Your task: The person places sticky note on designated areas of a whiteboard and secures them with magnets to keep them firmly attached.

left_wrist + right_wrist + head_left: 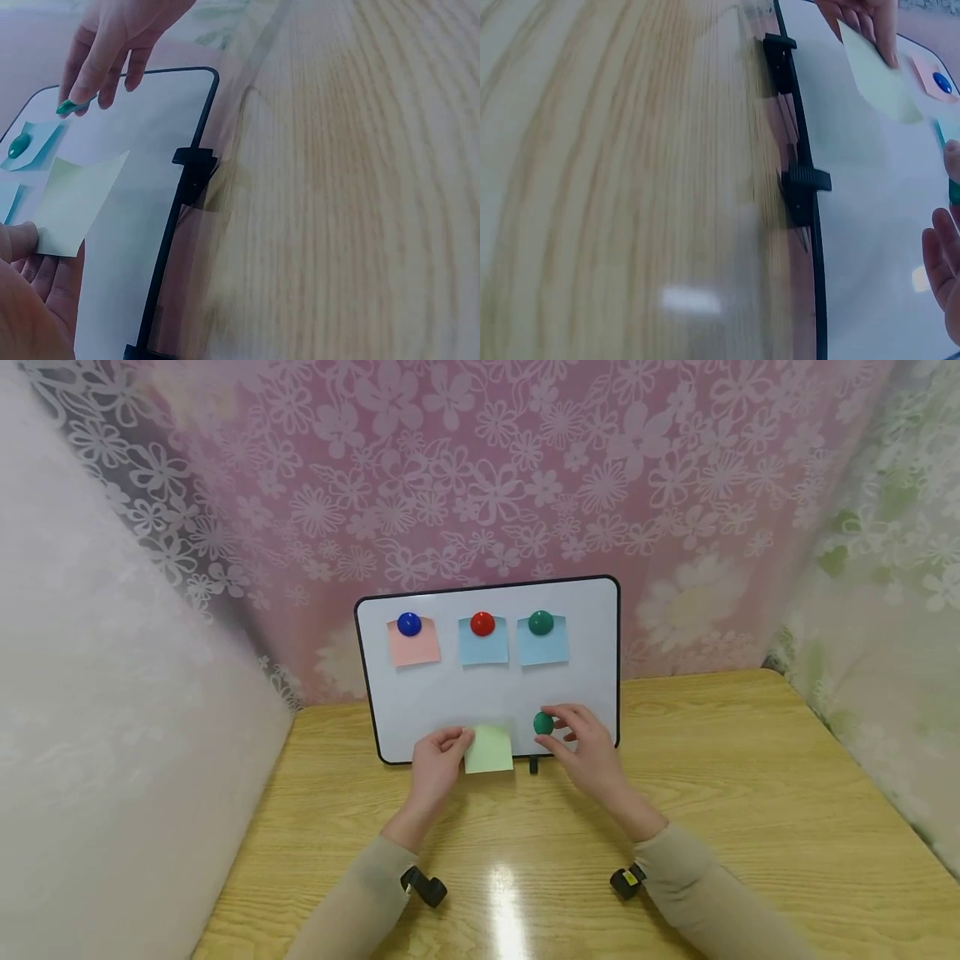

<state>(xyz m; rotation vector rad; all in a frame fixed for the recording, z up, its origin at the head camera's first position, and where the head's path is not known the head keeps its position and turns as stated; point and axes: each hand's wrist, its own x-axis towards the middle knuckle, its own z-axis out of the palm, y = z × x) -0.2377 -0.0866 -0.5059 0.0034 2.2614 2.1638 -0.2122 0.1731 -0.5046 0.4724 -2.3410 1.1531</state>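
A pale green sticky note (489,750) hangs in front of the lower part of the whiteboard (442,706), its left edge pinched by my left hand (438,762). My right hand (592,758) holds a round green magnet (543,723) between thumb and fingers, to the right of the note. Along the board's upper half, a blue magnet (408,624) sits on a pink note (415,647), a red magnet (482,624) on a blue note (483,649), and another green magnet (541,623) on a second blue note (543,649). In the left wrist view the note (79,202) curls at its free corners.
The whiteboard leans upright at the back of a wooden table (510,835), with black clip feet (804,180) along its lower edge. Behind it hangs a pink flowered curtain (487,468). A pale wall (112,693) stands at the left and patterned fabric (885,610) at the right.
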